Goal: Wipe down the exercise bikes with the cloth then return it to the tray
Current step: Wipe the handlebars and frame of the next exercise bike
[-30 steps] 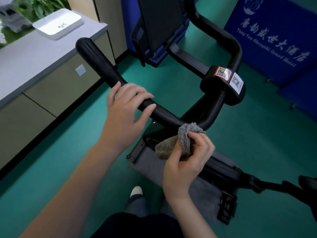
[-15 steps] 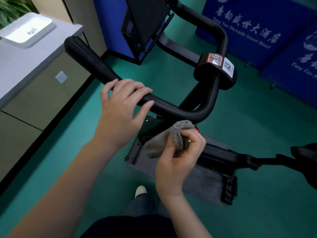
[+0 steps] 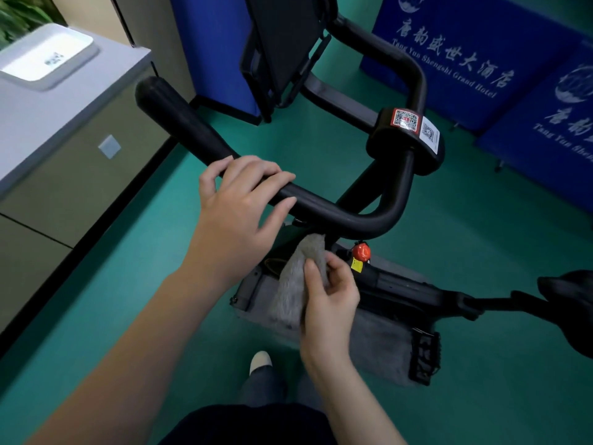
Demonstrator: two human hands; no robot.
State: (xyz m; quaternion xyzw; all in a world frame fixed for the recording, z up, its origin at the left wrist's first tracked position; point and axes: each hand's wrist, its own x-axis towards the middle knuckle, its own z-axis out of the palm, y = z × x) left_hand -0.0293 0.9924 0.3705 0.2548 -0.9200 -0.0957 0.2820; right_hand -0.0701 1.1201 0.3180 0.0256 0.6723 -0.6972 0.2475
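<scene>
Green floor (image 3: pixel 481 252) under exercise bike (image 3: pixel 401 293); white tray (image 3: pixel 19 81) far left on counter (image 3: pixel 64 117). Left hand (image 3: pixel 237 210) wrapped over handlebar (image 3: pixel 337 213); right hand (image 3: pixel 330 300) pinched grey cloth (image 3: pixel 295 284) just below bar.

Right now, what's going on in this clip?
A person stands over a black exercise bike. Their left hand holds the handlebar, fingers curled over the top. The right hand pinches a grey cloth just under the handlebar's bend; whether it touches the bar is unclear. The white tray sits on the counter to the left, and the cloth is not yet back in it.
</scene>
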